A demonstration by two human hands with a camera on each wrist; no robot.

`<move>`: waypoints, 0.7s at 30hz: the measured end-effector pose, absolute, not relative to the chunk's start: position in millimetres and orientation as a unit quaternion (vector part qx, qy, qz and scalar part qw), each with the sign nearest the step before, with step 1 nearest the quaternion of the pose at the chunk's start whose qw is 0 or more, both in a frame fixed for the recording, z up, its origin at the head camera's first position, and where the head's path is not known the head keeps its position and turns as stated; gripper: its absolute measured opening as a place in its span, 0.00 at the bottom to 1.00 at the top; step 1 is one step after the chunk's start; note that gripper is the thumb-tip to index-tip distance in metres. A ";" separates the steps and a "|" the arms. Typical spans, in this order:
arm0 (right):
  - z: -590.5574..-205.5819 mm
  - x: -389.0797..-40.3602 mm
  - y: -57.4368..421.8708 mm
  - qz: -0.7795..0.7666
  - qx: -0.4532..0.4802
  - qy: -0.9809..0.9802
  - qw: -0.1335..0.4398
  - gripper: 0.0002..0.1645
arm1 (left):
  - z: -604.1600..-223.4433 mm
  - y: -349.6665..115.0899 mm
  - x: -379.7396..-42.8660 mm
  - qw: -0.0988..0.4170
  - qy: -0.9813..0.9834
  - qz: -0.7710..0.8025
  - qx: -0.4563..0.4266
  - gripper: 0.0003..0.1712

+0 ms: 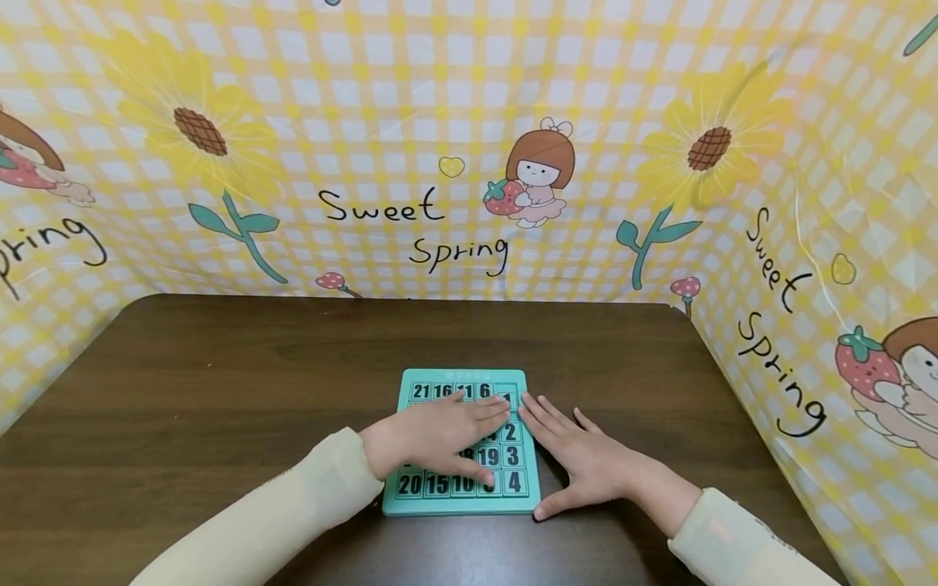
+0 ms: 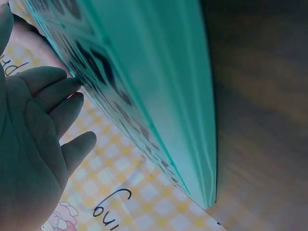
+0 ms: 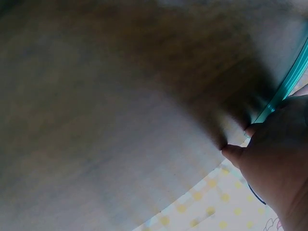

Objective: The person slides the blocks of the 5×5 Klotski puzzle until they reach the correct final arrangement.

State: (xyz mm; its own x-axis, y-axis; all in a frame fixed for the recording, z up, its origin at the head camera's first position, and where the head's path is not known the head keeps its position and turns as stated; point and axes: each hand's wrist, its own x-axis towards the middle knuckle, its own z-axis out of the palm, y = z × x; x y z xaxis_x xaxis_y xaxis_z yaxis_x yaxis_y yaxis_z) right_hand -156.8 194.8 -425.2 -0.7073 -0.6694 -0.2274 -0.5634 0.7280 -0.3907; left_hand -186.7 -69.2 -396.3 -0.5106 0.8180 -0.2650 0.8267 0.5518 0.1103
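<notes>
Puzzle under L hand, R hand alongside

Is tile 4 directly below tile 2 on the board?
No, tile 3 sits between tile 2 and tile 4.

"What's the count?"
"One left hand, one right hand, one desk, one numbered board."
"And on the cloth?"
"Two sunflower heads, three printed girls, two mushrooms, two hearts."
</notes>
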 end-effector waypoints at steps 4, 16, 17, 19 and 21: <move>-425.1 -155.8 195.0 -0.150 -0.338 0.911 0.180 0.75 | -396.4 -69.1 -196.6 0.158 0.875 0.000 0.457 0.52; -425.5 -155.8 196.7 -0.151 -0.336 0.913 0.177 0.75 | -385.9 -82.0 -187.4 0.156 0.877 0.004 0.454 0.52; -425.3 -155.9 196.5 -0.150 -0.337 0.913 0.177 0.75 | -385.2 -82.1 -183.7 0.152 0.874 0.000 0.462 0.51; -425.1 -156.0 196.0 -0.150 -0.339 0.912 0.176 0.75 | -385.0 -81.6 -176.4 0.144 0.867 -0.005 0.478 0.51; -424.9 -155.8 195.5 -0.150 -0.340 0.912 0.174 0.75 | -386.4 -80.4 -170.2 0.136 0.858 -0.010 0.495 0.51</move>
State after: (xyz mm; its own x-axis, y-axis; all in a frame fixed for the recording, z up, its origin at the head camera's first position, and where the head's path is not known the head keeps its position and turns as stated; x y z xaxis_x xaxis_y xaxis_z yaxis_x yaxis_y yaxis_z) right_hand -155.8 195.5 -424.9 -0.7077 -0.6728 -0.2158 -0.5680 0.7234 -0.3924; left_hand -170.2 -80.4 -386.4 -0.4728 0.8468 -0.2437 0.8524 0.5097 0.1172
